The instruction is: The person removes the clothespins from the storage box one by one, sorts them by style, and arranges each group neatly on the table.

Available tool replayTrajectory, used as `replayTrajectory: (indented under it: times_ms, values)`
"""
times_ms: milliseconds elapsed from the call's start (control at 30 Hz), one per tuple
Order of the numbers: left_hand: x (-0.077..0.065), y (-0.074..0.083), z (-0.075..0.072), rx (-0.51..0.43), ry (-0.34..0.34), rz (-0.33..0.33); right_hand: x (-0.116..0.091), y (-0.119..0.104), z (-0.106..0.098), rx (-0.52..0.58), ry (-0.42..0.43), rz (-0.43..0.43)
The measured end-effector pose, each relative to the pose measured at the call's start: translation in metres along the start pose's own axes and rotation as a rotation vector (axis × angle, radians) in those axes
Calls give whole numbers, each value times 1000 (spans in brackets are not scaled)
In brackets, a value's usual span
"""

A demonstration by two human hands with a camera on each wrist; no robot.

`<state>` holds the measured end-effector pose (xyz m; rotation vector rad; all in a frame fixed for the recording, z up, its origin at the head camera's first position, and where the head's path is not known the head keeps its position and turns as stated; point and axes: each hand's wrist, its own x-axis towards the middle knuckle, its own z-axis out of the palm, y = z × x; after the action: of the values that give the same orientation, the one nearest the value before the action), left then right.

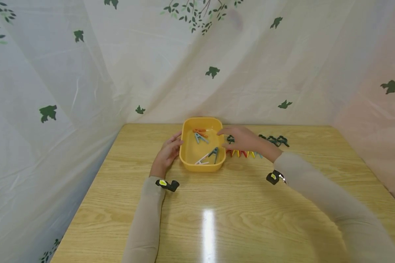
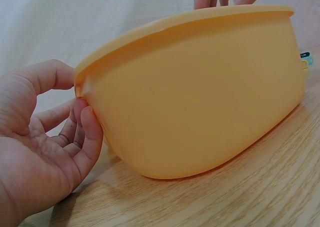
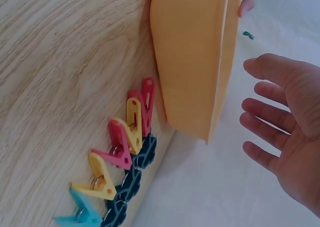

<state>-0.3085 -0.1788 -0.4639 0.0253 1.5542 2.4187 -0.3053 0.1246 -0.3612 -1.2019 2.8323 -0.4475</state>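
Note:
A yellow plastic basin (image 1: 202, 168) stands near the far edge of the table. My left hand (image 1: 168, 155) holds its left side, fingers bent against the rim and wall in the left wrist view. Inside lie an orange clothespin (image 1: 199, 130), a light blue one (image 1: 197, 137), a dark grey-blue one (image 1: 215, 150) and a white one (image 1: 201, 162). My right hand (image 1: 241, 139) hovers by the right rim, fingers spread and holding nothing. The right wrist view shows a gap between this hand (image 3: 295, 122) and the basin.
Right of the basin, red (image 3: 118, 149), yellow (image 3: 101, 179) and teal clothespins (image 3: 84, 214) form a row on the wooden table (image 1: 184, 219). Dark green clips (image 1: 272, 140) line up behind them, partly hidden by the right hand. A pale leaf-print curtain (image 1: 171, 73) hangs behind.

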Motion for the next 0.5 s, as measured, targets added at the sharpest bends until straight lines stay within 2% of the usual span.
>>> replayTrajectory:
  times_ms: [200, 500]
  values:
    - [0, 0, -1, -7, 11, -6, 24, -9, 6, 37, -17, 3]
    - [1, 0, -1, -7, 6, -4, 56, -10, 21, 22, -24, -43]
